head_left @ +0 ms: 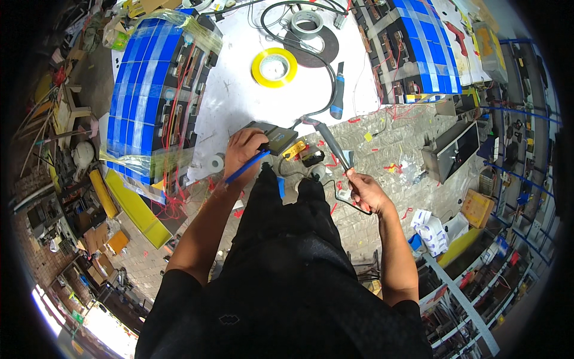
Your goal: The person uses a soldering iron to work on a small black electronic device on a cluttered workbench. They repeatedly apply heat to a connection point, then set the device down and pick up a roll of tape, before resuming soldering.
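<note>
1. The left hand (245,146) touches a dark flat box (282,139) by the white table (230,90).
2. The right hand (366,192) grips a dark cabled tool (332,143), its bent end near the box.
3. A yellow tape roll (257,70) and utility knife (338,97) lie on the table.
4. Blue packs (133,102) flank both.

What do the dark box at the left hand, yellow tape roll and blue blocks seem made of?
Dark box: metal or hard plastic, crisp-edged and fairly dull; could be either.
Yellow tape roll: probably plastic film, smooth, its colour even around the ring.
Blue blocks: likely plastic-skinned; smooth, evenly coloured faces.
</note>
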Action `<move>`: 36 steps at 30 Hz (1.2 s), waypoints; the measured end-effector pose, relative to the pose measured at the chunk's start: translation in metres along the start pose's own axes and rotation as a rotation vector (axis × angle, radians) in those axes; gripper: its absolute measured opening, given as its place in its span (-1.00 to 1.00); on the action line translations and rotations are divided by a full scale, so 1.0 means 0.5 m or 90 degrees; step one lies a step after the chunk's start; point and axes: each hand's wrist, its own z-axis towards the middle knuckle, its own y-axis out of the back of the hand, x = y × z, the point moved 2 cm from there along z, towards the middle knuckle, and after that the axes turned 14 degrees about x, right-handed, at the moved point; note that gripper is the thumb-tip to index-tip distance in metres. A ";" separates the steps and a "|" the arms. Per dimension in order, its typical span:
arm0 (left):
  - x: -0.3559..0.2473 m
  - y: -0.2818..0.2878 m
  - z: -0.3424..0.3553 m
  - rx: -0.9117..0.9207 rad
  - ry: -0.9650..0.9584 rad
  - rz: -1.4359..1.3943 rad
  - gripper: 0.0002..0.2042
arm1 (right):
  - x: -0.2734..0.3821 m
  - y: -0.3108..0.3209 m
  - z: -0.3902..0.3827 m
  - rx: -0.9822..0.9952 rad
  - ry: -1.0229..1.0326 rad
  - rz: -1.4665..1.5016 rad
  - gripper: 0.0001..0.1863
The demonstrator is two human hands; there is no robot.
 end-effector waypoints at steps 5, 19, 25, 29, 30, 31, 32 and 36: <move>-0.002 -0.002 -0.007 0.035 0.022 0.017 -0.70 | 0.001 0.010 0.003 0.006 -0.014 -0.002 -0.37; -0.005 0.001 -0.002 0.029 0.043 -0.011 -0.66 | -0.006 -0.003 0.005 -0.028 0.008 -0.061 -0.46; 0.002 -0.004 -0.002 0.016 0.041 -0.019 -0.65 | -0.024 -0.018 0.014 -0.021 0.018 -0.036 -0.45; 0.004 -0.005 0.001 0.022 0.038 -0.013 -0.66 | -0.022 -0.023 0.011 -0.019 0.031 -0.025 -0.44; 0.004 -0.005 0.001 0.020 0.037 -0.013 -0.67 | -0.028 -0.022 0.016 -0.021 0.035 -0.020 -0.44; 0.004 -0.005 0.001 0.018 0.036 -0.012 -0.68 | -0.033 -0.022 0.021 -0.024 0.039 -0.016 -0.43; 0.004 -0.005 0.001 0.016 0.035 -0.012 -0.69 | -0.037 -0.022 0.023 -0.028 0.042 -0.014 -0.43; 0.011 -0.007 0.002 0.003 0.037 -0.035 -0.69 | -0.050 -0.034 0.031 -0.037 0.060 -0.002 -0.44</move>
